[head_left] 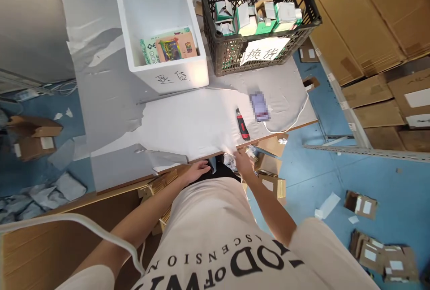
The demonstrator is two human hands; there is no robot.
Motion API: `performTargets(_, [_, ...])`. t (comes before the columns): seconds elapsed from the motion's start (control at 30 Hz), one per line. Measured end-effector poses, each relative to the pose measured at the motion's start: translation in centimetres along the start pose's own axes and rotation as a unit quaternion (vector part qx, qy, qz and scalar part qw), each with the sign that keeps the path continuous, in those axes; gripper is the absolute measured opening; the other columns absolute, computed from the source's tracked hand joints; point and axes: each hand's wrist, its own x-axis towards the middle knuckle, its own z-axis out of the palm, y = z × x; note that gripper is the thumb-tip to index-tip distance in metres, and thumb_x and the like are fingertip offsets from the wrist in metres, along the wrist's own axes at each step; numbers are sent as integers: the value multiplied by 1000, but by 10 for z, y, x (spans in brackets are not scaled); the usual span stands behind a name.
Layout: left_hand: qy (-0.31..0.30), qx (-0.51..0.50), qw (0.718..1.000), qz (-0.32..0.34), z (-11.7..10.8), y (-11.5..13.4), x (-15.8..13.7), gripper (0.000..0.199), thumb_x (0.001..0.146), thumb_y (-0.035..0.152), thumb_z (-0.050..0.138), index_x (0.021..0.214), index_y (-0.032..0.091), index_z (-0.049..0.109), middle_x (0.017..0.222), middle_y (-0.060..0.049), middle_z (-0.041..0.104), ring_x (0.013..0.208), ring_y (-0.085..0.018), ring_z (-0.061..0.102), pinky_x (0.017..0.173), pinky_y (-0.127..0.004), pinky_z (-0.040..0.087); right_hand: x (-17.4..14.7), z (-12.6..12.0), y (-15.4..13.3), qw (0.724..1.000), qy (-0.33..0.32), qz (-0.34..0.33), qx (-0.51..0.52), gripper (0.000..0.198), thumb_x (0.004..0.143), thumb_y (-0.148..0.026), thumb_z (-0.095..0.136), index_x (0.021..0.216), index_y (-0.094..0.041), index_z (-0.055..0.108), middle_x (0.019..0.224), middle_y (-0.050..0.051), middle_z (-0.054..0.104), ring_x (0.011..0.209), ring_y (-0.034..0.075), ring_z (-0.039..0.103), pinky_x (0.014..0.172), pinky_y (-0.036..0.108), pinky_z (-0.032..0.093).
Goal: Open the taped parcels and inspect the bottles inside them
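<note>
At the front edge of the table (117, 169), my left hand (198, 171) lies with its fingers loosely stretched, holding nothing that I can see. To its right, my right hand (244, 163) hangs by the same edge, its fingers curled together. A whitish, motion-blurred wisp (229, 146) shows beside those fingers; what it is, and whether they grip it, I cannot make out. Crumpled whitish material (230, 161) shows below the edge between my hands. Just beyond my right hand lies a red and black utility knife (242, 125). A phone (259, 106), blurred over, rests farther right with a white cable (295, 122).
A white foam box (178, 77) holding flat, colourful packets stands at the back. Beside it is a black plastic crate (221, 54) with several green and white cartons. Stacked cardboard boxes (372, 88) fill the right shelf. Opened cartons (366, 205) litter the blue floor.
</note>
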Motion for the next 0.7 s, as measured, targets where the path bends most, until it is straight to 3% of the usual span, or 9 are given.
performTargets(0.1, [13,6,1000,5,8,8,7,64,60,52,78,111,17,64,101,-10,70,97,-25,63,84,-38,48,-59,11,68,995,-4,99,-14,37,91,-20,32,116,-26,59,113,10,60,99,25,62,72,36,51])
performTargets(0.17, [14,-6,999,29,15,16,12,62,60,52,78,111,18,64,101,-10,70,97,-25,64,86,-39,48,-81,21,100,991,-18,127,-25,38,89,-24,36,118,-29,60,111,12,62,99,28,64,69,38,52])
performTargets(0.23, [25,-32,996,76,18,23,14,62,61,51,78,111,17,64,103,-10,70,96,-24,65,89,-40,48,-83,28,116,990,-31,137,-33,46,85,-32,45,130,-26,54,120,15,61,108,32,62,76,43,53])
performTargets(0.3, [58,-52,988,137,16,28,13,61,63,50,77,111,16,63,106,-12,69,97,-23,65,92,-41,48,-68,26,114,994,-22,104,-22,61,81,-38,51,138,-19,46,128,18,57,116,36,57,85,47,51])
performTargets(0.4, [173,-40,961,212,1,28,1,51,71,49,71,108,16,65,108,-13,69,98,-24,65,91,-41,50,-24,0,80,997,29,-36,59,54,85,-38,48,134,-17,50,124,16,60,108,30,63,88,43,52])
performTargets(0.5, [336,-40,909,244,-21,19,-24,41,80,47,62,107,17,66,109,-11,68,99,-23,64,89,-39,52,25,-43,15,964,70,-192,171,45,90,-39,43,129,-19,54,116,12,65,87,21,67,79,37,55])
performTargets(0.6, [477,-74,839,251,-42,-1,-60,37,84,44,57,110,18,65,113,-11,66,102,-22,63,90,-36,51,59,-78,-66,922,102,-307,213,47,91,-42,46,130,-17,52,120,14,63,93,21,65,83,38,54])
performTargets(0.7, [598,-95,760,237,-56,-32,-99,37,84,41,58,113,18,63,121,-11,62,112,-22,59,96,-36,49,70,-89,-146,885,102,-400,217,52,90,-44,48,136,-19,46,130,15,57,110,24,60,94,43,49])
